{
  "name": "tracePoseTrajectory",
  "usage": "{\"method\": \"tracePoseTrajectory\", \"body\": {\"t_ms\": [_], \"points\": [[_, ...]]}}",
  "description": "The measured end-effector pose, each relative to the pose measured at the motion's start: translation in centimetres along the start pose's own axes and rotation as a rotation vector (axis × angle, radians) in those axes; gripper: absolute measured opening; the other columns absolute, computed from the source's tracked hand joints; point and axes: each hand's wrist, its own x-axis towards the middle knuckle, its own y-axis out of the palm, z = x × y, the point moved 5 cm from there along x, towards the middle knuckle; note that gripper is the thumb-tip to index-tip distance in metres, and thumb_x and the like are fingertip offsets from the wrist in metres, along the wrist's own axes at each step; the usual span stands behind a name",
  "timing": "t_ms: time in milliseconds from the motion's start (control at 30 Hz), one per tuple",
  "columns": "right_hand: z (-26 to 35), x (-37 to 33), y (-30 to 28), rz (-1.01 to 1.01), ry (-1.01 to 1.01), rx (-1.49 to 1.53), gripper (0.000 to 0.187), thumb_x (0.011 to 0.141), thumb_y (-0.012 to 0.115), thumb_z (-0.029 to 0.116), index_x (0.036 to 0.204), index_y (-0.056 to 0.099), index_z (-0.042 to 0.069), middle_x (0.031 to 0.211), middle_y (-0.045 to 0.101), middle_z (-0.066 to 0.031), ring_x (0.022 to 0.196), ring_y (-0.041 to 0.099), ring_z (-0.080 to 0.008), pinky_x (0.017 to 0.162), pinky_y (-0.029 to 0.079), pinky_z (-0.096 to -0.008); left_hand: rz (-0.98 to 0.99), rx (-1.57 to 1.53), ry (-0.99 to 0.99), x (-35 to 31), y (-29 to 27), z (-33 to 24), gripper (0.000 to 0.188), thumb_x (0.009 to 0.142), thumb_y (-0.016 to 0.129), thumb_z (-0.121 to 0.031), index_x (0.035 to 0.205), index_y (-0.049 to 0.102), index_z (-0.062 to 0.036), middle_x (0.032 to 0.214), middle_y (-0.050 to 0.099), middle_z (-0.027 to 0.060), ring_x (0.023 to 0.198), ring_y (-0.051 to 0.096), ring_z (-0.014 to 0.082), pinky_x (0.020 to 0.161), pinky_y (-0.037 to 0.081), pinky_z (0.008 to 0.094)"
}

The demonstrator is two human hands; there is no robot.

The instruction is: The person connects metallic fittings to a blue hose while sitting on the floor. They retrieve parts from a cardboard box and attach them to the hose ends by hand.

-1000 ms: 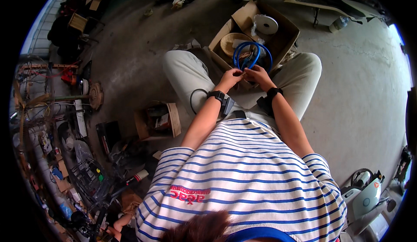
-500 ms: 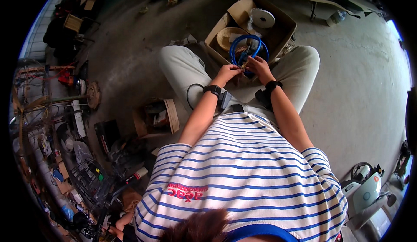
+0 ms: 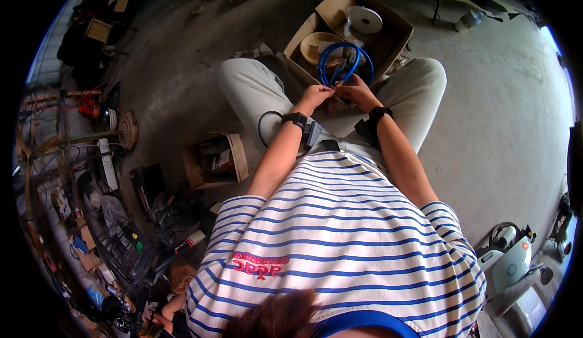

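Note:
A loosely coiled blue hose [image 3: 321, 64] rises in front of me, over the near side of an open cardboard box [image 3: 398, 51]. My right hand [image 3: 361, 93] is closed around the hose's near end, where a small brass-coloured piece shows at the fingers. Close against it, my left hand [image 3: 313, 97] pinches with thumb and fingertips at the same spot. What lies between the left fingertips is too small to make out. Both hands meet between my knees, and a dark device is strapped to each wrist.
Inside the box are a white reel [image 3: 366, 20] and a round tan basket [image 3: 308, 46]. A smaller carton [image 3: 238, 159] stands left of my leg. Clutter with bars and tools lines the left side. A scooter [image 3: 511, 265] is behind me at right, and a clear bottle [image 3: 469, 21] stands far right.
Both hands have shifted slightly, and the left fingers now cover more of the brass-coloured piece. The hose coil has tilted a little. My view has moved slightly.

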Motion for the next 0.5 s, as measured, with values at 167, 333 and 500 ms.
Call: {"method": "tracePoseTrajectory", "body": {"t_ms": [167, 333, 500], "points": [[0.0, 0.1, -0.2, -0.046, 0.008, 0.016, 0.045, 0.073, 0.063, -0.002, 0.112, 0.04, 0.0, 0.098, 0.057, -0.012, 0.084, 0.06, -0.02, 0.071, 0.052, -0.0275, 0.035, -0.033, -0.095, 0.3, -0.5, 0.9, 0.018, 0.083, 0.059, -0.015, 0.092, 0.061, 0.0006, 0.081, 0.063, 0.0058, 0.069, 0.059, 0.0123, 0.063, 0.046, 0.0232], [0.2, -0.2, -0.5, -0.077, 0.004, 0.116, 0.04, 0.074, 0.063, -0.002, 0.109, 0.042, -0.001, 0.097, 0.056, -0.0122, 0.084, 0.06, -0.0209, 0.072, 0.052, -0.0278, 0.005, 0.017, -0.049, -0.6, 0.4, -0.8, 0.021, 0.083, 0.059, -0.017, 0.093, 0.061, 0.0006, 0.081, 0.063, 0.0057, 0.074, 0.059, 0.0123, 0.067, 0.045, 0.0227], [0.1, 0.0, -1.2, -0.098, -0.009, 0.14, 0.043, 0.075, 0.063, -0.001, 0.111, 0.041, -0.003, 0.097, 0.056, -0.013, 0.084, 0.06, -0.0216, 0.075, 0.052, -0.0291, -0.002, -0.184, -0.092, -1.1, 0.0, -1.3, 0.017, 0.082, 0.057, -0.014, 0.093, 0.062, -0.0014, 0.084, 0.063, 0.0048, 0.076, 0.058, 0.0114, 0.07, 0.045, 0.0225]]}}
